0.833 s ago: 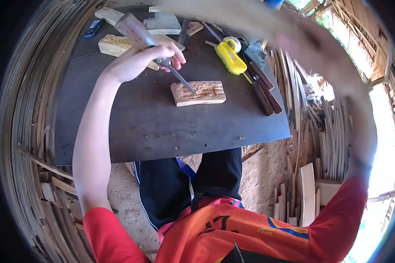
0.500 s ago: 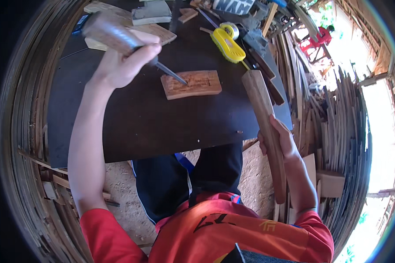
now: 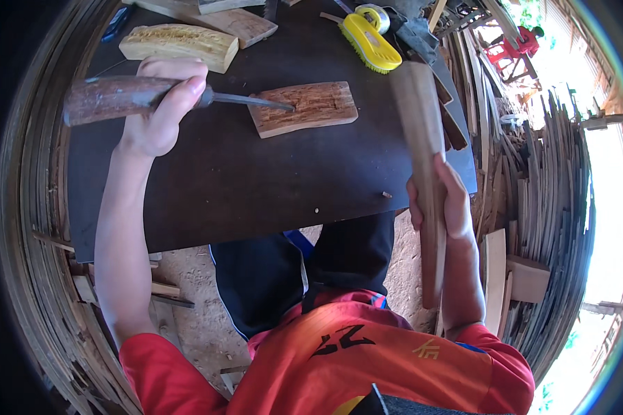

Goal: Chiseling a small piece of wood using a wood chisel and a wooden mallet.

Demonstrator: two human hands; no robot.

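My left hand [image 3: 160, 114] is closed round the wooden handle of a chisel [image 3: 114, 98], near where handle meets blade. The chisel leans low, its handle pointing left and its steel tip on the rough, gouged top of a small reddish-brown wood block [image 3: 308, 114]. That block lies flat on the dark table [image 3: 256, 180], with neither hand touching it. On the right, my right hand [image 3: 451, 200] grips a long wooden stick [image 3: 421, 124] around its lower half. The stick stands up beside the table's right edge, apart from the block, its upper end blurred.
A pale wood block [image 3: 180, 45] and a wide board [image 3: 246, 26] lie at the far left. Farther right are a yellow brush [image 3: 370, 43], a tape roll [image 3: 374, 17] and a grey cloth [image 3: 417, 38]. Wood strips [image 3: 547, 180] are stacked beyond the right edge.
The chisel's handle has tipped down to the left, flattening its slant, while its tip stays at the block. The stick has become more upright in my right hand. The view has shifted slightly.
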